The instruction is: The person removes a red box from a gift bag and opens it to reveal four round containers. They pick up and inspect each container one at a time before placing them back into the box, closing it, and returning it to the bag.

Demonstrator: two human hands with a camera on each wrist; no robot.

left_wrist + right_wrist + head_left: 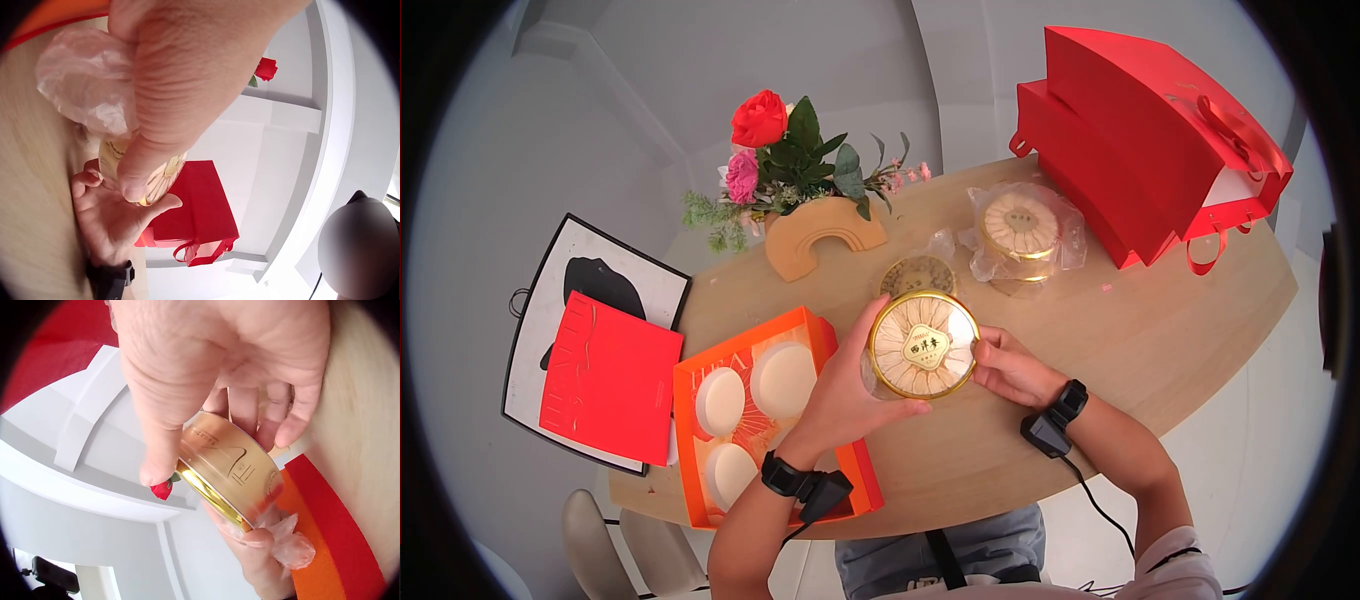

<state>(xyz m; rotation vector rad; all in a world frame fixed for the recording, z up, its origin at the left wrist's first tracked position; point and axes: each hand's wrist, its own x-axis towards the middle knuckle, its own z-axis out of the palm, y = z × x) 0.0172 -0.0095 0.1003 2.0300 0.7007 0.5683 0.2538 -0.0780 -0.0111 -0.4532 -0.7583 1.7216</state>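
Gripping the round gold-rimmed container (924, 344) from both sides, the left hand (840, 402) and right hand (1018, 370) clamp its edges above the counter (1000, 440). Left of the left hand lies the orange box (690, 440); beyond the right hand stands the red bag (1115, 140).

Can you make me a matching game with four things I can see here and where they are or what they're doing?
1. Left hand
2. Orange box
3. Flowers
4. Framed picture

A. Partly under a red booklet
B. Gripping a gold-rimmed round box
C. Has pale round pieces inside
D. By a tan arch

Right pairs: 1-B, 2-C, 3-D, 4-A
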